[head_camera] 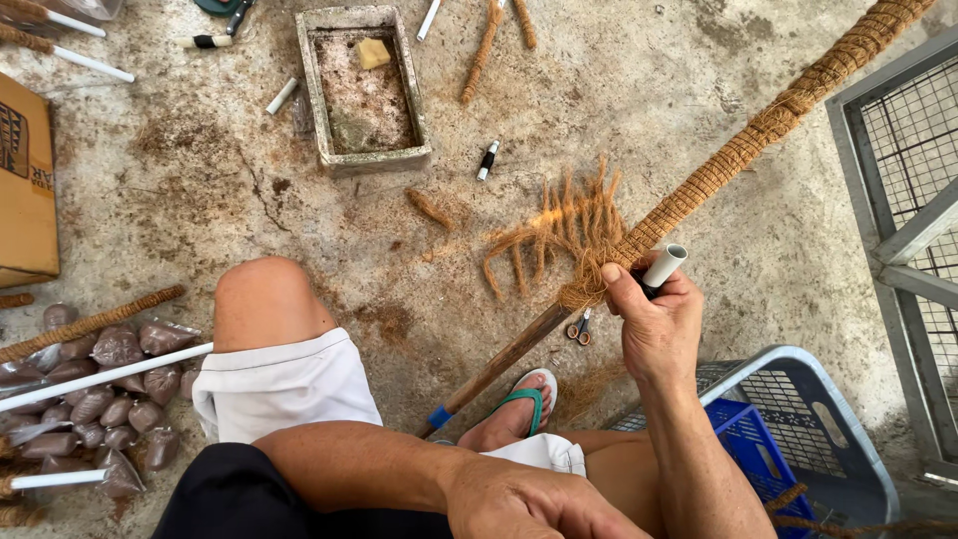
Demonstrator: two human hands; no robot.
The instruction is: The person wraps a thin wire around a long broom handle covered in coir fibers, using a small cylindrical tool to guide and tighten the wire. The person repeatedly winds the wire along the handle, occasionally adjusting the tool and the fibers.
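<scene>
My right hand (654, 324) grips a long stick (743, 150) wrapped in brown coir rope, at the spot where the wrapping ends and loose rope strands (559, 235) fan out over the concrete floor. The same hand also holds a white tube with a dark tip (664, 267). Below my hand the bare wooden part of the stick (504, 361) runs down to a blue-taped end (440, 415) by my sandalled foot (519, 409). My left hand (529, 504) rests low at the bottom edge, fingers curled; what it holds is hidden. Small scissors (579, 327) lie under the stick.
A concrete trough (361, 90) of brown material sits ahead. Bags of brown filling (100, 394), white pipes (100, 377) and a cardboard box (25, 180) lie left. Blue and grey crates (798, 419) and a wire cage (903, 200) stand right. A small black-and-white tube (487, 160) lies on the floor.
</scene>
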